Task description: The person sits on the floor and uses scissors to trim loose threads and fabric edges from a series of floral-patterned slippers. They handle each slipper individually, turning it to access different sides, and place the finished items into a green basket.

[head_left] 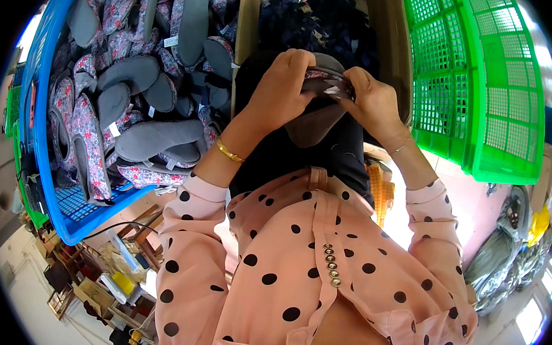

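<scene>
My left hand [280, 87] and my right hand [376, 104] hold a slipper [315, 128] between them, above my lap. Its sides are gripped by closed fingers and thumbs. The slipper has a floral edge, a dark opening and a grey-brown end pointing toward me. Part of it is hidden behind my fingers. Close to my left hand, many floral slippers [161, 139] with grey soles and small white tags lie heaped in a blue plastic crate [46, 130].
A cardboard box [393, 34] holding dark blue scraps [323, 23] stands just beyond my hands. Green plastic crates [480, 90] rise at the right. Bagged material [502, 249] lies farther right, and cluttered wooden furniture [95, 291] stands at the lower left.
</scene>
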A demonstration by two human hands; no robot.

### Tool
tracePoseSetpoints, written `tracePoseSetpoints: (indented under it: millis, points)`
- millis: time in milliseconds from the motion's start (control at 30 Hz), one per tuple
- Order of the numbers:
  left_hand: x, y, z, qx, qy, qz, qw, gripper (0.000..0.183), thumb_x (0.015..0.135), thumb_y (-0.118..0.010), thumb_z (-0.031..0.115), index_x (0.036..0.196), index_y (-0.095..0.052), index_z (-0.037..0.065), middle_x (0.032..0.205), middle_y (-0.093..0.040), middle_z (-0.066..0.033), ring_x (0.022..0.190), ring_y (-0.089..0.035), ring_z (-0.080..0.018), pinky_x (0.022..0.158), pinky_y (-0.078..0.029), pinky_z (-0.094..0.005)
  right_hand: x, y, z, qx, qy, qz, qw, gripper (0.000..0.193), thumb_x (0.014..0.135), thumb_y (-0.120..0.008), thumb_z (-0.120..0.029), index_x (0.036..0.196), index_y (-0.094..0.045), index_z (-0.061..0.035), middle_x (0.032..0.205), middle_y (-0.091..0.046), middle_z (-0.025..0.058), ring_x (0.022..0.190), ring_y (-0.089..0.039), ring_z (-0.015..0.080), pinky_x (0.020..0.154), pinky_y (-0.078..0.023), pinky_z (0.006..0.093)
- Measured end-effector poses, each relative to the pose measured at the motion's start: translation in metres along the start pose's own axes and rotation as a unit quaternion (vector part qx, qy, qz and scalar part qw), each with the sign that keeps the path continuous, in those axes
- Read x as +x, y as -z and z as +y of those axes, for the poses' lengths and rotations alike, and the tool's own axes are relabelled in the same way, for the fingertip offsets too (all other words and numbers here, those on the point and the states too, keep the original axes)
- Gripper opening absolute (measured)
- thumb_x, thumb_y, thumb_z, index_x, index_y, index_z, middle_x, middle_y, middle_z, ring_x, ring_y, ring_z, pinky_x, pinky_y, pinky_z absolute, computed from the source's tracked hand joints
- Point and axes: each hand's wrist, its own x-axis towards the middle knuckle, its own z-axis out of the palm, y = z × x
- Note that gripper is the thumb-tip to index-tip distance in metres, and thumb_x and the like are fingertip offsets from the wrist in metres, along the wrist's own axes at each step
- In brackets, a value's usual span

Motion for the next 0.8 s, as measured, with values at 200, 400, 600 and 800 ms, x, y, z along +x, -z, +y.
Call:
tracePoseSetpoints:
  millis: [200, 400, 600, 800]
  points:
    - [0.007, -0.018, -0.005, 0.035, 0.002, 0.126, 0.991, 0.044, 0.067, -0.075, 0.001, 0.102, -0.049, 0.005, 0.099, -0.054, -0.0153, 0.097, -0.054, -0.0372, 0.084, -0.045, -0.0441, 0.013, -0.017, -0.003, -0.038, -0.042, 0.099, 0.994, 0.030, 0.073, -0.076, -0.015, 0.093, -0.054, -0.0086, 0.079, -0.063, 0.0097, 0.069, -0.065, 0.0306, 0.058, -0.051, 0.0382]
    - [0.002, -0.032, -0.014, 0.046, 0.055, 0.152, 0.986, 0.032, 0.073, -0.069, 0.003, 0.101, -0.052, 0.004, 0.091, -0.058, -0.0141, 0.090, -0.058, -0.0331, 0.080, -0.048, -0.0402, 0.012, -0.018, -0.013, -0.060, -0.088, 0.038, 0.994, 0.019, 0.083, -0.067, -0.015, 0.087, -0.050, -0.0073, 0.072, -0.061, 0.0169, 0.065, -0.062, 0.0376, 0.055, -0.048, 0.0434]
    - [-0.115, 0.019, 0.000, -0.074, 0.159, 0.227, 0.958, 0.015, 0.081, -0.072, 0.002, 0.094, -0.063, 0.003, 0.087, -0.065, -0.0076, 0.079, -0.064, -0.0167, 0.073, -0.051, -0.0264, -0.043, 0.055, 0.051, 0.096, -0.314, 0.043, 0.944, 0.029, 0.094, -0.057, -0.023, 0.103, -0.063, 0.0051, 0.085, -0.063, 0.0098, 0.073, -0.055, 0.0145, 0.067, -0.046, 0.0308]
    - [-0.297, 0.022, -0.047, -0.073, 0.547, 0.310, 0.774, 0.012, 0.084, -0.068, 0.006, 0.094, -0.063, 0.000, 0.079, -0.066, -0.0101, 0.070, -0.063, -0.0168, 0.067, -0.049, -0.0280, -0.088, 0.177, 0.125, 0.722, -0.164, 0.282, 0.610, 0.025, 0.095, -0.050, -0.024, 0.085, -0.049, -0.0010, 0.073, -0.043, 0.0063, 0.052, -0.031, 0.0146, 0.048, -0.032, 0.0280]
